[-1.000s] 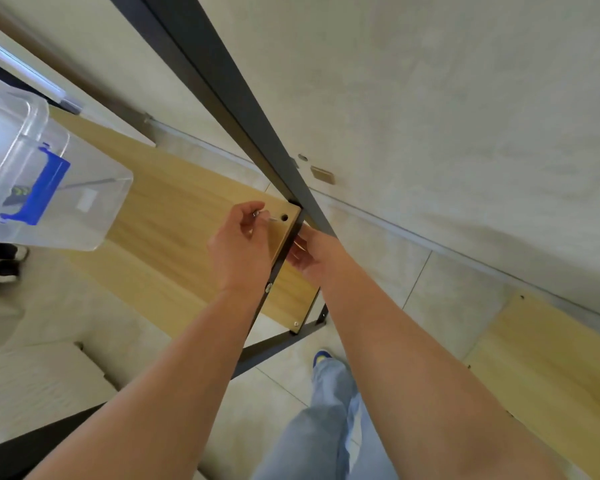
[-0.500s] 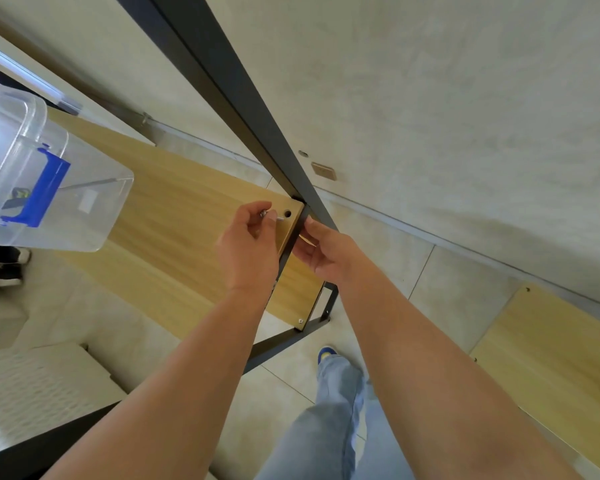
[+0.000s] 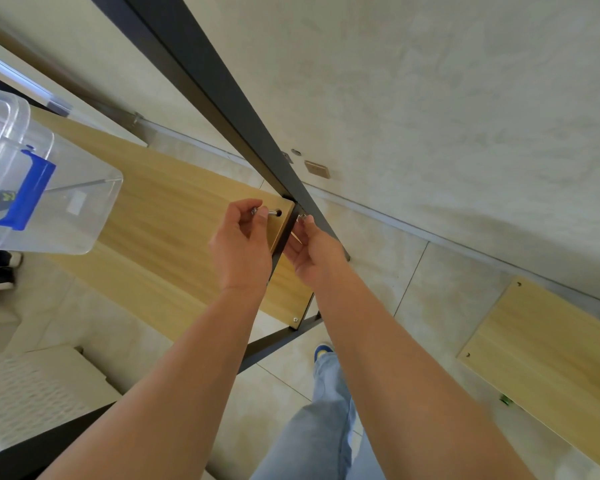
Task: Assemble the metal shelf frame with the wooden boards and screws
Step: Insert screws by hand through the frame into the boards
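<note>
A dark metal frame post (image 3: 222, 91) runs diagonally down to the corner of a light wooden board (image 3: 174, 216) seated in the frame. My left hand (image 3: 241, 245) pinches a silver screw (image 3: 272, 213) whose tip points at the hole in the board's corner. Just right of the frame's end bar, my right hand (image 3: 312, 249) pinches a small metal piece (image 3: 301, 217); what it is I cannot tell. Another screw head (image 3: 295, 319) sits in the board's near corner.
A clear plastic box (image 3: 32, 188) with a blue latch rests on the board at left. A second wooden board (image 3: 548, 355) lies on the tiled floor at right. A wall rises close behind the frame. My leg and shoe show below.
My left hand has drawn back slightly, so the screw's shaft now shows beside the corner hole. My right hand has risen along the end bar to the corner.
</note>
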